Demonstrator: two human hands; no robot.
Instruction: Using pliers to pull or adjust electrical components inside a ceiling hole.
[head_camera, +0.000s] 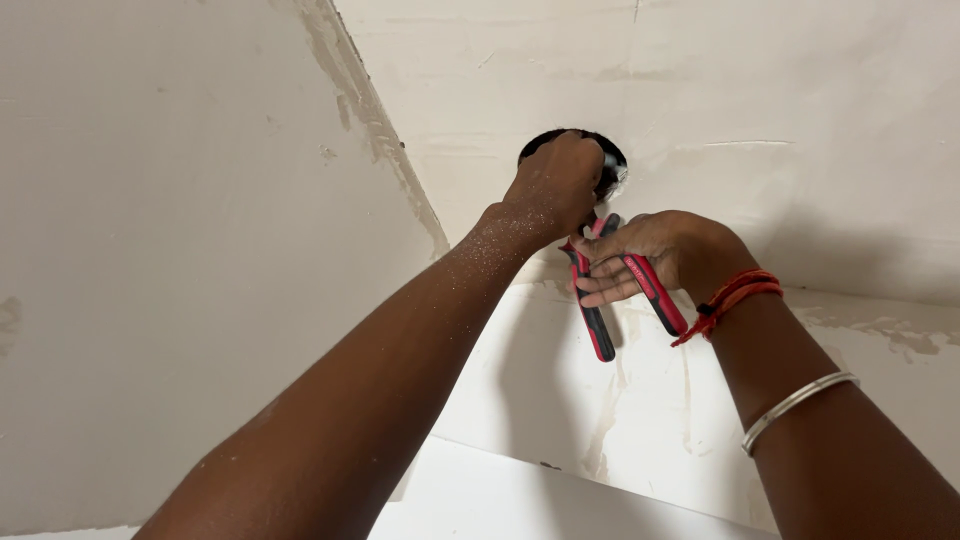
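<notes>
My left hand (556, 185) reaches up into a round dark hole (610, 160) cut in the white ceiling; its fingers are closed around something inside the opening that I cannot make out. Just below and to the right, my right hand (655, 255) grips a pair of pliers (625, 290) with red and black handles. The handles hang down, spread apart, and the jaws point up toward the hole, hidden behind my left hand. My right wrist wears red threads and a silver bangle.
A white plaster ceiling (800, 90) meets a wall (150, 250) along a rough patched seam (380, 130). A stepped ledge or cornice (600, 470) runs below my arms. Patchy filler marks show around the hole.
</notes>
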